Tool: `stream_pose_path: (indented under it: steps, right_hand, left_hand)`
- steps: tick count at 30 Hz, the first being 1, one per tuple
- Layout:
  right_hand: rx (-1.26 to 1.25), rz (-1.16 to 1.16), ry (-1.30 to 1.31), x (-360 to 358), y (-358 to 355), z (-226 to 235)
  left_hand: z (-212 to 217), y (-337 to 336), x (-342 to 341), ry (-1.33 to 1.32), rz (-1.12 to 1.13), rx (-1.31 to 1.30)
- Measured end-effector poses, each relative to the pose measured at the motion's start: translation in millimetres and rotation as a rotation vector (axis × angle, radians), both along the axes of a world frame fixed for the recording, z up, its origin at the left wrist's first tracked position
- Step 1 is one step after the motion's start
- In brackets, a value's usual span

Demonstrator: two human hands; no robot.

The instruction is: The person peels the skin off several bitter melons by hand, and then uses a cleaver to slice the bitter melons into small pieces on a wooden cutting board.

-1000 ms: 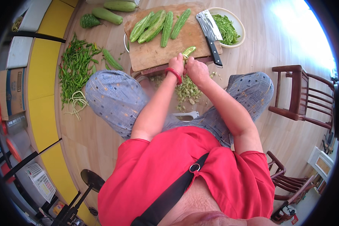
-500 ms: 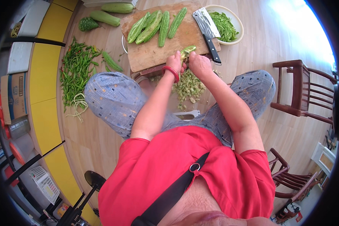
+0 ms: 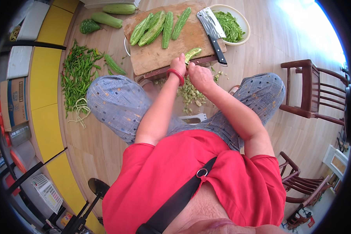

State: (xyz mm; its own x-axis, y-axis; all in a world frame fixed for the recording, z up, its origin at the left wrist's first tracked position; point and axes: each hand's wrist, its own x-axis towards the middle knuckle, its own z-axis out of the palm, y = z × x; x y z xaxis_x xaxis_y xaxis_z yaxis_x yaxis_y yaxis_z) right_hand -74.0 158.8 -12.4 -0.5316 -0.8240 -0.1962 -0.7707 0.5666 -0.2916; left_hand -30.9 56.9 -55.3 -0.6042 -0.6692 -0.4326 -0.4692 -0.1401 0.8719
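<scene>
My left hand, a red bangle at its wrist, grips a halved bitter melon by its near end, just off the front edge of a wooden cutting board. The cut, hollowed face shows pale green. Against the melon's lower end is my right hand, fingers closed; whatever they hold is hidden. Below both hands, pale melon pulp and seeds lie heaped between my feet. Several bitter melon pieces rest on the board's far part. A cleaver lies along its right side, black handle toward me.
A cream bowl of green slices stands right of the board. On the floor at left are a pile of green chili peppers, a bitter melon and two long gourds. Yellow cabinets line the left; a wooden chair stands at right.
My right hand has moved down and left, toward my left hand, from the melon's upper part to its lower end. More of the melon's cut face now shows.
</scene>
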Motion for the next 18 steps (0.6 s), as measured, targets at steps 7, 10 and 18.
stream_pose_path:
  steps: [7, 10, 18]
  right_hand:
    - [0.014, -0.221, -0.096, -34.0, -8.0, 17.0]
    - [-0.180, -0.300, -0.087, -57.3, -13.5, 7.7]
    - [-0.096, -0.179, -0.056, -71.8, -34.4, -0.5]
  left_hand:
    - [11.5, -11.8, -2.9, 0.018, -0.108, 0.315]
    - [20.8, -22.1, -11.4, 0.034, -0.207, 0.229]
    - [29.3, -45.6, -9.8, 0.074, -0.248, 0.351]
